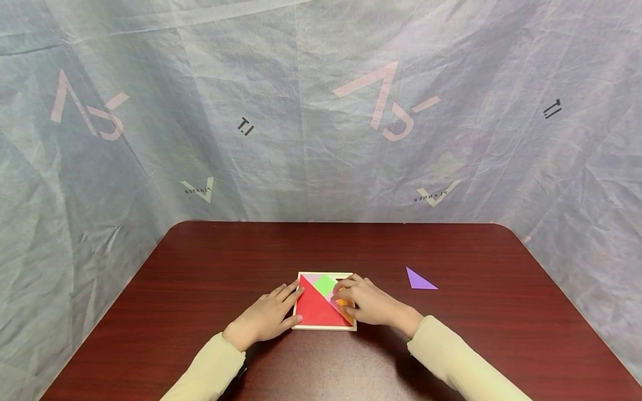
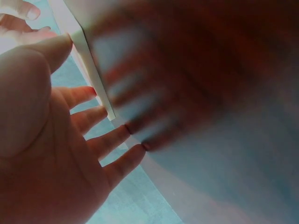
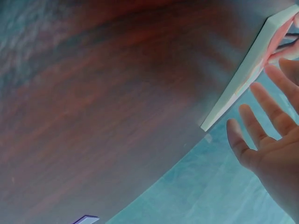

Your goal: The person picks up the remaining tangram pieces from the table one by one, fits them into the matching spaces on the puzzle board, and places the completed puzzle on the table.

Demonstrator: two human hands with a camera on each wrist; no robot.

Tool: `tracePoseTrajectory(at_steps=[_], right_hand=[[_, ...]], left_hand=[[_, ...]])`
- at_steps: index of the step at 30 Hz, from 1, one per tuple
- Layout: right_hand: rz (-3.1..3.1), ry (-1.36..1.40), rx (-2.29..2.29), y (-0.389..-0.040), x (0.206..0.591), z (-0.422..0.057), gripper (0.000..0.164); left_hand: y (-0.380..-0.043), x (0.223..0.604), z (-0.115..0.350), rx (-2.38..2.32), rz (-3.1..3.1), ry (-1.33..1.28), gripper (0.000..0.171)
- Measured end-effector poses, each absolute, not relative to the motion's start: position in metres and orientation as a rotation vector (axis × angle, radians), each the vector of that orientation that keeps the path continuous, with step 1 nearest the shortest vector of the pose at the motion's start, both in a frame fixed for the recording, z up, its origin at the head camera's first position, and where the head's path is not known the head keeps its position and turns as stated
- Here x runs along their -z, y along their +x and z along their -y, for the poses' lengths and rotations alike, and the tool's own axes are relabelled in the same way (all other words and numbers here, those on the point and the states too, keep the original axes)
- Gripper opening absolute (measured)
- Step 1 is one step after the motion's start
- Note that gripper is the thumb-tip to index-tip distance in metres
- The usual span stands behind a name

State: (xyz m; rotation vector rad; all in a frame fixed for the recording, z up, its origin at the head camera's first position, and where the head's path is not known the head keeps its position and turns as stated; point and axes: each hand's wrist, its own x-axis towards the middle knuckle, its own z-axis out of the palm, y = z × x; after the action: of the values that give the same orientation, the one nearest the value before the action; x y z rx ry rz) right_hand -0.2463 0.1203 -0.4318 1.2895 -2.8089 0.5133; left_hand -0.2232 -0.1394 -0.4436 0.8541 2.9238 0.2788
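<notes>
A shallow square tangram tray (image 1: 323, 327) with a pale wooden rim lies on the table. In it are a large red piece (image 1: 317, 313), a green square (image 1: 324, 285), a pink piece (image 1: 309, 277) and an orange piece (image 1: 343, 302). My left hand (image 1: 267, 315) rests with spread fingers along the tray's left rim; the left wrist view has its fingertips at the tray edge (image 2: 88, 58). Over the tray's right side, my right hand (image 1: 370, 301) has its loosely bent fingers on the orange piece, partly hiding it. A dark gap shows near the tray's upper right corner.
A purple triangle (image 1: 420, 280) lies on the dark red wooden table (image 1: 225, 256), right of the tray and beyond the right forearm. Grey printed cloth (image 1: 301, 167) hangs behind the table and along both sides.
</notes>
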Motion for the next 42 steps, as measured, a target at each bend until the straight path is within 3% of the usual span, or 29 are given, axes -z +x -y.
tracePoseTrajectory(at_steps=[17, 31, 42], right_hand=[[2.752, 1.190, -0.411, -0.249, 0.436, -0.132, 0.009], [2.732, 1.214, -0.458, -0.249, 0.435, -0.134, 0.012], [2.720, 1.063, -0.484, -0.258, 0.426, -0.152, 0.024]], left_hand=[[-0.223, 0.444, 0.139, -0.281, -2.922, 0.845, 0.060], [-0.224, 0.447, 0.139, -0.286, -2.941, 0.871, 0.060], [-0.223, 0.447, 0.139, -0.273, -2.942, 0.874, 0.060]])
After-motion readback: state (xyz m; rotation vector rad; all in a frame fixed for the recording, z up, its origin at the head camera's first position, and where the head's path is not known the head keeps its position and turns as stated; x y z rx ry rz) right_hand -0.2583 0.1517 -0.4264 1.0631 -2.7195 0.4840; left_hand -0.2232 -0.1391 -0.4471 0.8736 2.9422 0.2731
